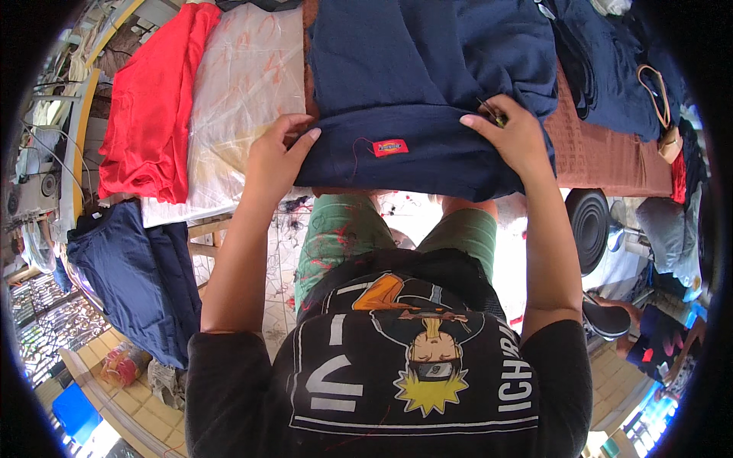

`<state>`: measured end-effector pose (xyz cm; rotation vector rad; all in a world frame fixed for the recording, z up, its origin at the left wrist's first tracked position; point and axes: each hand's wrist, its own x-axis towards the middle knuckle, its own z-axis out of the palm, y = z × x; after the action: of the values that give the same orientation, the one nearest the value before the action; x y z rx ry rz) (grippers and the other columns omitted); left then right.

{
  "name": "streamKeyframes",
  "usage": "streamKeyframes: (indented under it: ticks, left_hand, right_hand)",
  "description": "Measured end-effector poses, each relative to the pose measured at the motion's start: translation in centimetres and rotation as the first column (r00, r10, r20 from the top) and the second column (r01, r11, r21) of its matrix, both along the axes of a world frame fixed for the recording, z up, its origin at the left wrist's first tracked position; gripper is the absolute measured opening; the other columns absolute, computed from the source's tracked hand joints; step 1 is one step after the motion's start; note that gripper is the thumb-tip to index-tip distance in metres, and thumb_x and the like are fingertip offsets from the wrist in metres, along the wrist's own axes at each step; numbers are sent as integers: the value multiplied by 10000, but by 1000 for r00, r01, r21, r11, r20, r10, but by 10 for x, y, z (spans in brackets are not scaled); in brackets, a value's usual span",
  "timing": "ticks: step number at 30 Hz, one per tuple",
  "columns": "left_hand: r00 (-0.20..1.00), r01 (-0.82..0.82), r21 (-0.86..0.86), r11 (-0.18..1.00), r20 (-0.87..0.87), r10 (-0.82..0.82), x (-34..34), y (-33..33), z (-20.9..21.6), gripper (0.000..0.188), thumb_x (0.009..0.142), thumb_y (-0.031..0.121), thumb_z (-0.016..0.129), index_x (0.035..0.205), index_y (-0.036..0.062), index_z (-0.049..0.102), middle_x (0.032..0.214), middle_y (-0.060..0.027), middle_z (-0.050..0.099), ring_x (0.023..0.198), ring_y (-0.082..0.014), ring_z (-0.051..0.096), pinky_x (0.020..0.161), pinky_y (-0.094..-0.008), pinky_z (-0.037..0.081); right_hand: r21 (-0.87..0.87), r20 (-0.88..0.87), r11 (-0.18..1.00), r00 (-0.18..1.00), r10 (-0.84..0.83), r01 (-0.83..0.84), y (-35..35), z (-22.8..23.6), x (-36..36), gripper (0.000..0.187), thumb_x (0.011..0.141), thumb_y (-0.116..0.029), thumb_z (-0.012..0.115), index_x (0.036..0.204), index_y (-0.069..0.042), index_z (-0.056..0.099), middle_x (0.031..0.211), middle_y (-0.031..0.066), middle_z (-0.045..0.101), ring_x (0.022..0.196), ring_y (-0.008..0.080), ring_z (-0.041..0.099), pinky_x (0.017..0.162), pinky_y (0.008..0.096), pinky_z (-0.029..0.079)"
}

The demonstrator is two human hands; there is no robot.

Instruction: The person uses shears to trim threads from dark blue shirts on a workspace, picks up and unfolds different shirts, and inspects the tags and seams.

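Note:
A navy garment (427, 69) lies across the table in front of me, its near edge folded into a band that hangs over the table's front. On that band sits a small red label (390, 148), with a loose red thread curling off its left side. My left hand (281, 149) pinches the band's left end, thumb on top and fingers curled behind. Toward the right end, my right hand (515, 141) grips the cloth with its thumb pressed down. Small thread snips (495, 113) are tucked in the right hand's fingers, partly hidden, blade tip poking out leftward.
Left on the table are a red garment (156, 99) and a plastic-wrapped pale bundle (252, 84). More navy garments (611, 65) are piled at right on brown cloth (603, 164). Another navy garment (134, 267) hangs at lower left. A person's arm (622, 317) shows at far right.

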<state>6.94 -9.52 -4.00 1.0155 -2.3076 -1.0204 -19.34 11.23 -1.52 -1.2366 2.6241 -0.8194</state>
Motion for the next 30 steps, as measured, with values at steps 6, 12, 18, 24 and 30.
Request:
streamKeyframes:
  ticks: [6,12,18,24,30]
  left_hand:
    - [945,286,-159,945,-116,-305,-6,27,42,225,853,92,681,1073,48,664,1052,-79,671,934,-188,646,818,-291,495]
    - [958,259,-361,896,-26,-287,-31,44,-6,195,774,65,701,968,51,689,1008,-75,636,886,-290,643,769,-355,522]
    - [961,229,-369,901,-62,-270,-31,41,-14,137,808,80,677,942,55,665,936,-84,650,830,-298,650,718,-371,522]
    - [985,162,-205,965,-32,-172,-33,43,-2,83,864,125,637,870,42,640,881,-142,665,790,-323,650,677,-393,518]
    - [983,185,-190,964,23,-184,-32,44,1,133,853,135,654,955,50,651,926,-132,665,838,-319,650,725,-387,514]
  right_hand:
    - [-420,49,906,996,78,-50,-15,33,42,317,930,-304,601,1158,-91,548,880,120,638,733,269,631,673,361,496]
    - [-392,279,879,876,394,-271,-44,-29,84,207,887,-166,624,1054,-53,575,901,134,630,820,304,639,732,371,495]
    - [-331,233,888,884,405,-319,-42,-30,81,146,866,-114,628,986,-39,593,928,126,621,828,318,625,723,377,489]
    - [-285,222,888,877,427,-360,-39,-27,80,135,858,-125,638,965,-58,589,924,109,609,828,321,619,708,384,485]
    - [-210,153,897,893,422,-388,-40,-24,85,143,860,-102,638,983,-50,586,946,107,606,841,313,618,726,373,483]
